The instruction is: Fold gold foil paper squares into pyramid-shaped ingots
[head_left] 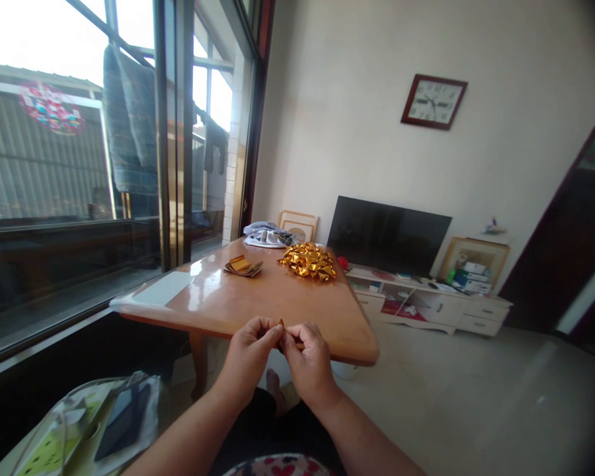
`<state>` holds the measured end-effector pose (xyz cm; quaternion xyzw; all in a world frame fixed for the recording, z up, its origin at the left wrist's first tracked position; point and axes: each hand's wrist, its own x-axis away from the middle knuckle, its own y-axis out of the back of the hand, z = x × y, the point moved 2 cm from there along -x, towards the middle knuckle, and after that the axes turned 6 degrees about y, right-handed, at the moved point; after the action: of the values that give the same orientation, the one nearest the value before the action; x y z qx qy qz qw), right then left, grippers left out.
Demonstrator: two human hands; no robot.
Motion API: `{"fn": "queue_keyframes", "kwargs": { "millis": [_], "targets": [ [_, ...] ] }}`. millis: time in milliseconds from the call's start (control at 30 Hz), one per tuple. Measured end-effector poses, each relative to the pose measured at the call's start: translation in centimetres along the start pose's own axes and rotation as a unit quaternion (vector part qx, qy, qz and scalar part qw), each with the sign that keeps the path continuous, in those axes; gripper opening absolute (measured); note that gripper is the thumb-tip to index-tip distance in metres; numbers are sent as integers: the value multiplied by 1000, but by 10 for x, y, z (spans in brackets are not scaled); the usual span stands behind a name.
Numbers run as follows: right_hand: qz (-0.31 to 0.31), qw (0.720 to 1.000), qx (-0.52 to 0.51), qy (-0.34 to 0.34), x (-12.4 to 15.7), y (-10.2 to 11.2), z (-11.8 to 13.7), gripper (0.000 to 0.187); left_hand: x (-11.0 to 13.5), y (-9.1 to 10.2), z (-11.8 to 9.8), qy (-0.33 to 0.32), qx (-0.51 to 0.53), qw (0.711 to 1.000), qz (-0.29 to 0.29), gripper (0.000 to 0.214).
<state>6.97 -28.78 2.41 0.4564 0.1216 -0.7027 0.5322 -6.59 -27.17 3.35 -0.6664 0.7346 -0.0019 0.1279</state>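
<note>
My left hand [250, 354] and my right hand [308, 357] meet just in front of the wooden table's near edge [258, 324]. Both pinch a small piece of gold paper [281, 323], of which only a tip shows between the fingertips. On the table farther off lies a heap of folded gold paper pieces [309, 260]. To its left lies a flat stack of gold paper sheets [242, 266].
A bundle of cloth [268, 235] lies at the table's far end. A large window [79, 152] runs along the left. Beyond the table stand a black TV [387, 235] on a low white cabinet [426, 301]. A phone and packets [99, 423] lie at my lower left.
</note>
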Motion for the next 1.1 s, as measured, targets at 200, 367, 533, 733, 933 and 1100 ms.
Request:
{"fn": "queue_keyframes", "kwargs": {
  "millis": [200,367,533,733,933,1100],
  "targets": [
    [11,994,-83,-65,3,-1,-8,29,-3,2,-1,38,41,997,47,24],
    [47,943,-268,-191,6,-4,-17,36,-4,9,-5,67,20,995,67,18],
    [54,866,-429,-253,8,-3,-22,27,-4,10,-12,33,-41,996,71,17],
    [87,797,-526,-284,11,-1,-28,20,0,3,-12,-13,-60,995,79,19],
    [124,763,-566,-286,13,0,-27,16,5,2,-13,33,-43,993,100,28],
    [147,768,-549,-295,14,2,-29,19,6,2,-15,57,-15,991,122,18]
  ]
}}
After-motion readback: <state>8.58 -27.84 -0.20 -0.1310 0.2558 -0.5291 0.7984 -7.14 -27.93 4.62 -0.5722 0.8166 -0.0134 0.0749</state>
